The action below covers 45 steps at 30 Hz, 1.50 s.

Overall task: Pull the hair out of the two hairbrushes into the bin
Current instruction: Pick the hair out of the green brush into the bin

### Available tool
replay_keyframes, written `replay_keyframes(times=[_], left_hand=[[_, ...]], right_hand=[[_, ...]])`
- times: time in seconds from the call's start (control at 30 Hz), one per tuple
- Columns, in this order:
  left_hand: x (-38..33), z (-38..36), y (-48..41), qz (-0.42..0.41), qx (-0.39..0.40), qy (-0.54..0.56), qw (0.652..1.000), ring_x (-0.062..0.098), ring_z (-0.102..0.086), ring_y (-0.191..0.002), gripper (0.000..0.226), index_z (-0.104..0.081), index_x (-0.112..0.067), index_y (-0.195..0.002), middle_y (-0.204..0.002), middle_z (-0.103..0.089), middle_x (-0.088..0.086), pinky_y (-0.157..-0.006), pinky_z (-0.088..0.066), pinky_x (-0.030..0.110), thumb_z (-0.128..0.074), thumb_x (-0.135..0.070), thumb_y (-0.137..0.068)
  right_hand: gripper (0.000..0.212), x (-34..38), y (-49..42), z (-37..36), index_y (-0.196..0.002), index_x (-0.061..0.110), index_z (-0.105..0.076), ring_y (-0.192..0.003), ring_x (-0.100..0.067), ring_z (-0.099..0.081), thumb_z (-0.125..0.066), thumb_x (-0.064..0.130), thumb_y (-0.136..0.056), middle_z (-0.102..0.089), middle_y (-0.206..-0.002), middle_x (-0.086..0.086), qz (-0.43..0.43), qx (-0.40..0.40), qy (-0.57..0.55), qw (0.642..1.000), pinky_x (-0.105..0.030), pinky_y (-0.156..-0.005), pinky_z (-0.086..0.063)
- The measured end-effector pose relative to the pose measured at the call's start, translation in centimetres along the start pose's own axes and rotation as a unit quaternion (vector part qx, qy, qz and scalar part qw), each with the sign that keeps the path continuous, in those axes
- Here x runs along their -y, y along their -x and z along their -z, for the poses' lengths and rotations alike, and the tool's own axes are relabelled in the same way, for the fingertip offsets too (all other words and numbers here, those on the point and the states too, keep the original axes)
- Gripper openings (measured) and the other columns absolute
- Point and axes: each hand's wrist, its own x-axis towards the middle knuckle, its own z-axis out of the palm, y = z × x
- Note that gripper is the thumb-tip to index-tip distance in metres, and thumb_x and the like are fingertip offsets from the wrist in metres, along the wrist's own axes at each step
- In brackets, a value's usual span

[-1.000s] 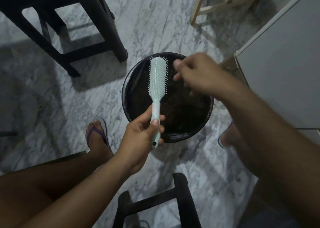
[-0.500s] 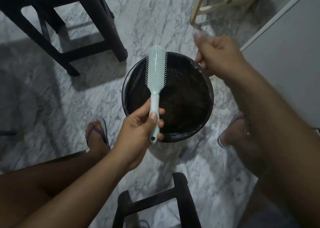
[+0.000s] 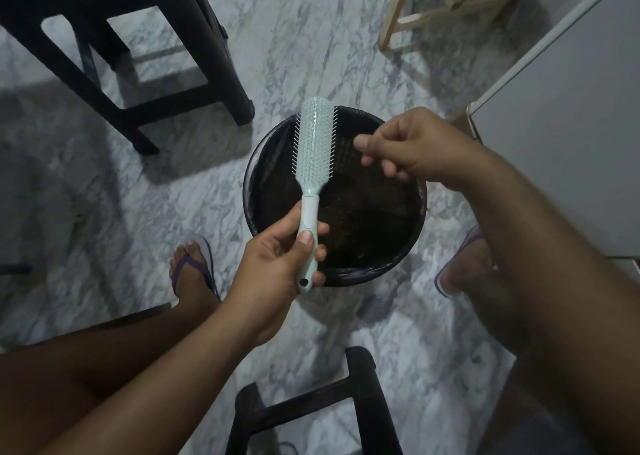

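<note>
Marble floor (image 3: 311, 39), white veined with grey, fills the dim room. A dark stool (image 3: 207, 73) stands at upper left and throws a heavy shadow. The legs of a pale wooden frame (image 3: 446, 4) show at the top. A white cabinet (image 3: 571, 125) closes the right side. A second dark stool (image 3: 363, 385) sits at the bottom edge, between the person's legs. The person's left foot (image 3: 192, 267), in a purple-strapped sandal, rests on the floor left of the bin. The right foot (image 3: 464, 271) rests just right of it.

The round black bin (image 3: 263, 163) stands on the floor in the middle, its inside dark and hard to read.

The hairbrush (image 3: 313, 149) is pale mint green with a long oval head. It has rows of fine pale bristles turned up toward the camera, a whiter collar below the head and a hole at the handle's end. It is held above the bin's left half, and its tip reaches past the far rim. No strands can be made out among the bristles.

The left hand (image 3: 277, 264) grips the handle, thumb pressed on top and fingers wrapped beneath. The right hand (image 3: 408, 149) hovers over the bin, just right of the brush head and clear of it. Its fingers are curled, with the thumb tip close to the forefinger. Whether it pinches any hair cannot be told.
</note>
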Motion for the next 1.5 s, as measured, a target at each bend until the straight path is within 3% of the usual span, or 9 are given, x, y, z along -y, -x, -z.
replay_keyframes(times=[0.17,0.3,0.63,0.83,1.0,1.07,1.27,1.37,1.5], left_hand=[[-0.1,0.0,-0.2,-0.003,-0.012,-0.016,1.0,0.015,-0.052,-0.079,0.045,-0.056,-0.025,-0.141,-0.101,-0.064,0.0,-0.061,-0.045,0.028,-0.051,-0.007,-0.1],[0.1,-0.2,-0.1,-0.004,-0.008,-0.032,0.999,0.014,-0.051,-0.078,0.046,-0.055,-0.026,-0.142,-0.1,-0.064,-0.001,-0.062,-0.044,0.03,-0.05,-0.005,-0.101],[1.3,0.0,0.0,-0.01,-0.003,-0.102,0.995,0.014,-0.053,-0.081,0.047,-0.051,-0.028,-0.145,-0.105,-0.064,-0.002,-0.067,-0.046,0.032,-0.048,-0.008,-0.103],[1.5,0.0,-0.4,0.008,0.019,-0.043,0.999,0.014,-0.052,-0.08,0.047,-0.053,-0.026,-0.144,-0.107,-0.062,0.001,-0.062,-0.046,0.029,-0.049,-0.007,-0.101],[1.8,0.0,-0.3,0.0,0.028,-0.054,0.998,0.015,-0.052,-0.08,0.048,-0.052,-0.027,-0.144,-0.106,-0.064,-0.001,-0.064,-0.045,0.031,-0.05,-0.008,-0.101],[2.0,0.0,-0.3,-0.001,0.034,-0.061,0.998,0.015,-0.052,-0.08,0.048,-0.051,-0.028,-0.145,-0.106,-0.064,-0.001,-0.065,-0.045,0.033,-0.05,-0.01,-0.1],[1.7,-0.4,0.0,-0.008,0.032,-0.062,0.998,0.016,-0.052,-0.08,0.047,-0.052,-0.027,-0.143,-0.104,-0.064,0.0,-0.064,-0.045,0.033,-0.05,-0.009,-0.1],[1.3,-1.1,0.3,-0.002,0.025,-0.056,0.998,0.015,-0.056,-0.08,0.044,-0.056,-0.028,-0.139,-0.104,-0.068,-0.002,-0.064,-0.048,0.032,-0.049,-0.007,-0.101],[0.5,-2.3,1.5,0.012,0.005,-0.023,1.0,0.013,-0.062,-0.082,0.04,-0.059,-0.027,-0.134,-0.113,-0.071,0.0,-0.065,-0.055,0.031,-0.05,-0.008,-0.101]], right_hand=[[0.055,0.6,0.3,0.0,-0.067,0.001,-0.058,-0.04,-0.006,-0.041,-0.055,0.046,-0.099,-0.049,-0.051,0.0,0.069,-0.129,0.113,0.983,-0.017,-0.044,-0.034],[0.025,2.6,1.4,-3.3,-0.085,0.02,-0.065,-0.055,-0.004,-0.051,-0.071,0.044,-0.084,-0.06,-0.066,0.008,0.184,-0.116,0.172,0.961,-0.026,-0.056,-0.045],[0.021,2.5,1.0,-4.1,-0.097,0.03,-0.073,-0.082,-0.004,-0.056,-0.068,0.048,-0.088,-0.058,-0.08,0.016,0.137,-0.137,0.307,0.932,-0.027,-0.069,-0.041],[0.023,1.9,-0.3,-2.2,-0.093,0.011,-0.069,-0.076,-0.019,-0.069,-0.055,0.029,-0.098,-0.066,-0.082,0.005,0.108,-0.288,0.056,0.95,-0.044,-0.075,-0.057],[0.057,1.8,0.6,-1.9,-0.138,0.013,-0.054,-0.1,-0.017,-0.071,-0.077,0.026,-0.087,-0.065,-0.116,0.005,-0.003,-0.078,-0.086,0.993,-0.044,-0.07,-0.065],[0.052,1.4,0.7,-2.7,-0.13,0.011,-0.063,-0.096,-0.015,-0.075,-0.083,0.018,-0.081,-0.074,-0.11,0.001,0.017,-0.021,-0.095,0.995,-0.045,-0.075,-0.064],[0.026,1.5,0.1,-1.7,-0.113,0.0,-0.072,-0.09,-0.023,-0.077,-0.067,0.018,-0.096,-0.076,-0.102,-0.017,0.025,-0.061,-0.117,0.991,-0.041,-0.075,-0.065],[0.038,1.9,-0.2,-1.3,-0.104,-0.009,-0.067,-0.084,-0.034,-0.076,-0.052,0.026,-0.104,-0.072,-0.102,-0.029,-0.01,-0.124,-0.145,0.982,-0.039,-0.065,-0.065],[0.044,2.9,1.2,-2.1,-0.132,-0.004,-0.055,-0.095,-0.025,-0.075,-0.058,0.027,-0.101,-0.069,-0.113,-0.016,0.01,-0.168,-0.168,0.971,-0.038,-0.071,-0.065]])
